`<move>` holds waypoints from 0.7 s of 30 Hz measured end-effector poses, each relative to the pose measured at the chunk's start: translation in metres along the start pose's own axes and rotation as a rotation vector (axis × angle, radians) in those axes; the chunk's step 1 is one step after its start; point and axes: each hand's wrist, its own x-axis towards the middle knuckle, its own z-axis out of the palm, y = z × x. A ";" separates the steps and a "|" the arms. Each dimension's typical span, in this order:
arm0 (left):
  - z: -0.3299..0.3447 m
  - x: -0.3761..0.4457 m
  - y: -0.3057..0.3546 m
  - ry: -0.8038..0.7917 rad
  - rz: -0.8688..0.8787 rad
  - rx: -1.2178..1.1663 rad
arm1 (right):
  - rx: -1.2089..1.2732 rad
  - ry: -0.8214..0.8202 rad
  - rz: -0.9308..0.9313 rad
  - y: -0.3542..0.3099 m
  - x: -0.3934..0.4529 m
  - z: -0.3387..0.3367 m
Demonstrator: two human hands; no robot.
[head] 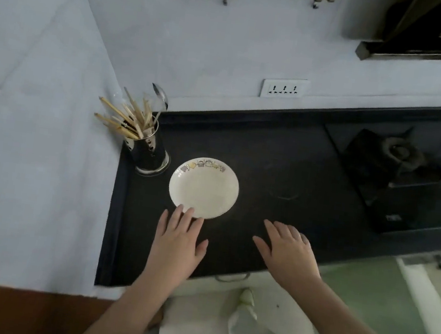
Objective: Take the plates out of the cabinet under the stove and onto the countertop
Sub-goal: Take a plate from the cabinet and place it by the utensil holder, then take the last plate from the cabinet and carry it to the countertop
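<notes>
A white plate with small coloured pictures along its far rim lies flat on the black countertop. My left hand is stretched out flat just in front of the plate, its fingertips at the plate's near rim. My right hand hovers over the counter to the right of the plate, fingers straight, holding nothing. The cabinet under the stove is hidden below the counter edge.
A shiny metal holder with several chopsticks and a spoon stands left of the plate, in the corner. A gas stove is set into the counter at the right. A wall socket sits above the counter. A drawer handle shows under the front edge.
</notes>
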 end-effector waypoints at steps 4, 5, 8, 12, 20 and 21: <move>0.003 -0.026 0.017 -0.061 0.094 0.034 | -0.074 0.072 0.017 0.004 -0.056 0.010; 0.002 -0.030 0.022 -0.085 0.125 0.045 | -0.072 0.095 0.044 0.007 -0.068 0.011; -0.006 -0.036 0.040 -0.096 0.233 0.073 | -0.047 0.180 0.153 0.018 -0.105 0.010; -0.019 -0.030 0.076 -0.047 0.327 0.027 | -0.011 0.188 0.284 0.042 -0.151 0.009; -0.027 -0.038 0.204 -0.057 0.699 0.025 | 0.117 0.274 0.596 0.105 -0.261 0.022; -0.027 -0.041 0.221 -0.061 0.743 0.021 | 0.131 0.288 0.632 0.114 -0.277 0.026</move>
